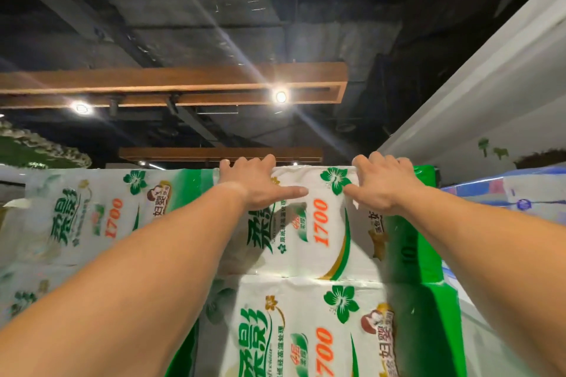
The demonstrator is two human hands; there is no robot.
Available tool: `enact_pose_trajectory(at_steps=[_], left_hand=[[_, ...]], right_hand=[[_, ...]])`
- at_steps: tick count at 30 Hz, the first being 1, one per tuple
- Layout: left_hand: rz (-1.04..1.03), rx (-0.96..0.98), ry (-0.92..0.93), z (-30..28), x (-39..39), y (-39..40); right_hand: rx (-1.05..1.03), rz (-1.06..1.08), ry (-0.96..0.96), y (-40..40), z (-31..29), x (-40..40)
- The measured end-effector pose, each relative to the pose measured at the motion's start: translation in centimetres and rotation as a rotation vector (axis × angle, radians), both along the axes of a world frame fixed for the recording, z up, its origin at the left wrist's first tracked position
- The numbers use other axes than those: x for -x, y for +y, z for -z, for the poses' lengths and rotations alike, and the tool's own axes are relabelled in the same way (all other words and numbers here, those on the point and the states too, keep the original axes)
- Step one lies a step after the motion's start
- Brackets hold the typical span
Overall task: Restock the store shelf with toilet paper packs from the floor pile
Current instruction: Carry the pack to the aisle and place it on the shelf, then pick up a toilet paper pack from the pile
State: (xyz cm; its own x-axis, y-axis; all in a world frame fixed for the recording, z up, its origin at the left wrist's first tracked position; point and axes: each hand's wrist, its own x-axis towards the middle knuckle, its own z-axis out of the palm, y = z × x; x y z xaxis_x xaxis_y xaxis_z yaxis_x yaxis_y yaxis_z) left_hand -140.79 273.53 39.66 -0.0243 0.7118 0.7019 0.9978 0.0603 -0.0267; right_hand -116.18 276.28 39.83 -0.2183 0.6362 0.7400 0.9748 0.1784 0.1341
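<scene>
A: Status on the top pack (318, 223)?

B: Sits at the top of the stack, resting on the lower pack (306, 330). Print reads sideways, so the long axis looks to run up-down across the face we see. Call that a judgement; the far end is hidden.

A: Hands?

B: Both on the top pack's upper edge. Left hand (254, 184) at its upper left: fingers (245, 162) hooked over the top edge, thumb laid flat along the front. Right hand (379, 184) at its upper right: fingers (379, 159) curled over the same edge, thumb pressed to the wrap. Both are gripping the pack, neither is slack.

A: Which hand is nearer?

B: Even. The pack's middle lies between the hands and just below them. Arms are stretched up and forward about equally.

A: Neighbours?

B: Left pack (92, 217) sits just beside the top pack at the same height, same print. To the right of the top pack there's a blue pack (505, 190), near it, lower. Behind and above: dark ceiling (214, 9) with a wooden light frame (183, 86).

A: Shelf itself?

B: Can't see it. Packs cover it.

A: Next move?

B: My guess: a push straight away from the body to seat the pack flush with the left pack. With the grip high on the edge, the pack could tip backward rather than slide, so even pressure from both hands matters. Wrap looks slick and loose; fingers may slip on it.
</scene>
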Motion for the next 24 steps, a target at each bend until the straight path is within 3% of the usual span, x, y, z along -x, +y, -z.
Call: enact_pose_trajectory(at_steps=[7, 15, 24], left_hand=[[-0.033, -0.101, -0.004, 0.8, -0.2, 3.2], [-0.072, -0.052, 0.043, 1.7, 0.3, 2.6], [0.051, -0.046, 0.012, 11.0, 3.0, -2.9]], right_hand=[[-0.066, 0.025, 0.031, 3.1, 0.6, 0.7], [-0.024, 0.090, 0.090, 2.3, 1.5, 1.7], [0.042, -0.016, 0.048, -5.3, 10.8, 6.9]])
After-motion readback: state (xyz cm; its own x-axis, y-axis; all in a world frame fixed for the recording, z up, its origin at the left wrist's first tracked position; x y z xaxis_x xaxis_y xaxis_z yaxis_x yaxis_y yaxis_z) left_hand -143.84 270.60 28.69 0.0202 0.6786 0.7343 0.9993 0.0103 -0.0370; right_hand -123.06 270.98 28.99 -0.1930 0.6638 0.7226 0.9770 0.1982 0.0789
